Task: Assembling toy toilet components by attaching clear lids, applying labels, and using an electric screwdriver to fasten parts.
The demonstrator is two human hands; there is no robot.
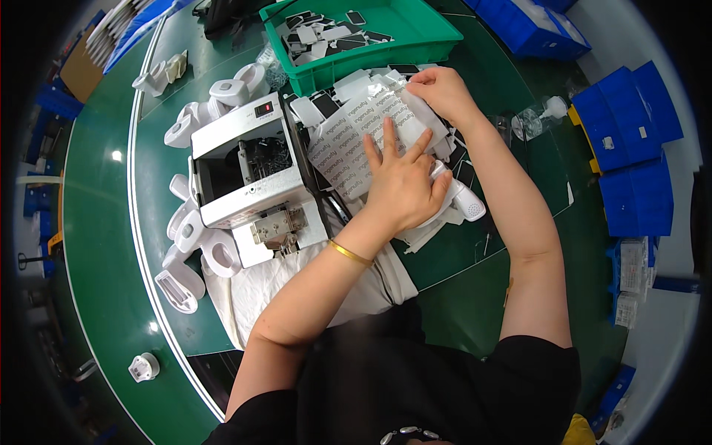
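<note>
The left hand (404, 182) lies on a white sheet with repeated grey print (343, 156), its fingers (389, 137) spread wide and holding nothing. The right hand (443, 95) has its fingers narrowed in a pinch on the upper edge of a pale blank sheet (420, 122); whether this is a separate layer or part of the printed one is hard to tell. Both sheets lie right of a silver machine (259, 194) and below a green tray (374, 68) on the green worktop (463, 263). A white plastic device (467, 203) shows just beside the left hand, partly covered by it. More white plastic parts (221, 251) stand left of the machine, some beside a white cloth (248, 302).
</note>
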